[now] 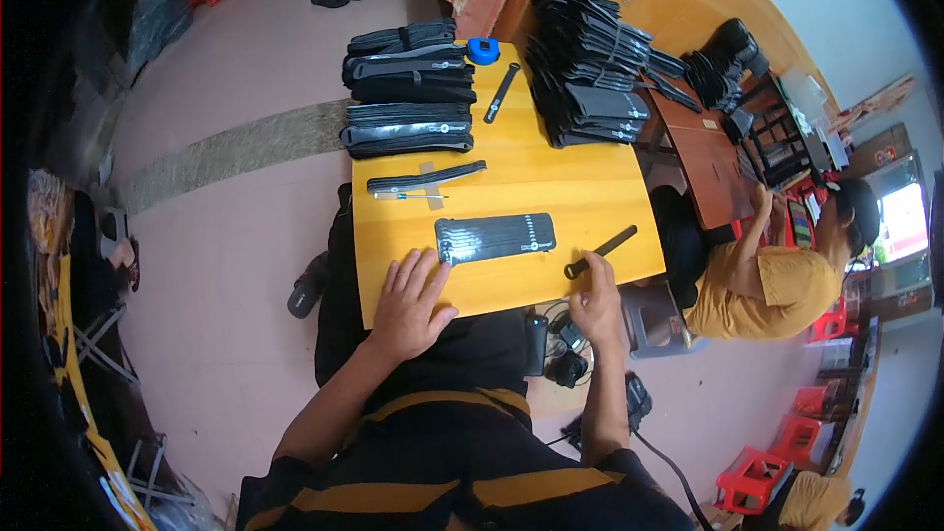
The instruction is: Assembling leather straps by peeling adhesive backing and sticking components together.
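Note:
My left hand (409, 307) lies flat at the table's near edge, fingers spread, holding nothing. Its fingertips reach the lower left corner of a flat black bundle (492, 239), which looks like several straps laid side by side, with a row of white marks near its right end. My right hand (598, 307) is at the near right edge. Its fingertips touch a single black strap (615, 242) with a loop at its lower end, and its thumb is apart from the strap.
On the yellow table (570, 182) lie a dark strap bundle (428, 177), a thin screwdriver-like tool (408, 197), a loose strap (502, 93) and a blue tape measure (483, 50). Stacks of black straps (408, 128) and another pile (595, 69) stand behind. A co-worker (777, 275) sits to the right.

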`<state>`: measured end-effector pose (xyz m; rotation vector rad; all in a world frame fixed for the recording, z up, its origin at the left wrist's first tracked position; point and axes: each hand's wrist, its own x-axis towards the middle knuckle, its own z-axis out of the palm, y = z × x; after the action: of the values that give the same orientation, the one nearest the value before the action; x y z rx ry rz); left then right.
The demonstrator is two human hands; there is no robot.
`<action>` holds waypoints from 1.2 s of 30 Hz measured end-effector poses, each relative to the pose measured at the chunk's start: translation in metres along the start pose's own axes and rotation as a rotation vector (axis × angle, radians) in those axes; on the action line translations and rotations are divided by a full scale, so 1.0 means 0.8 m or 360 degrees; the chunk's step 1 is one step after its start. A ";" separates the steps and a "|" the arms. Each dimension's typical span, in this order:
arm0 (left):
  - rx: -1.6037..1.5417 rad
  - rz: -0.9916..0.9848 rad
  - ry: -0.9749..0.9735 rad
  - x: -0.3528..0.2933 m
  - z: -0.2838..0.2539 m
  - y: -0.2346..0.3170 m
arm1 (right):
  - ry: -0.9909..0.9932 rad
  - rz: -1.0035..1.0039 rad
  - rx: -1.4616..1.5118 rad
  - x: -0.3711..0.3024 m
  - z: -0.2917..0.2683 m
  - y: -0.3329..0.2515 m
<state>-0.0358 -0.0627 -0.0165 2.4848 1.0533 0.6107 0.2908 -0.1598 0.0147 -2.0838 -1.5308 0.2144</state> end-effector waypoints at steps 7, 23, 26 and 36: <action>-0.0081 0.0032 0.0071 -0.002 0.002 0.022 | 0.0037 -0.0111 -0.0078 -0.016 0.015 -0.004; -0.0344 0.0289 0.0100 0.027 0.012 0.103 | 0.0184 -0.0681 0.0050 -0.041 0.030 -0.079; -0.0317 0.0303 0.0198 0.028 0.014 0.091 | 0.0109 -0.0714 0.0242 -0.037 0.037 -0.092; -0.0741 -0.0413 0.0148 0.011 -0.024 0.054 | -0.0290 -0.0566 0.0244 -0.004 0.022 -0.074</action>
<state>-0.0152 -0.0808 0.0227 1.9023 1.0971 0.7907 0.2329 -0.1444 0.0299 -1.6783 -1.8984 0.3830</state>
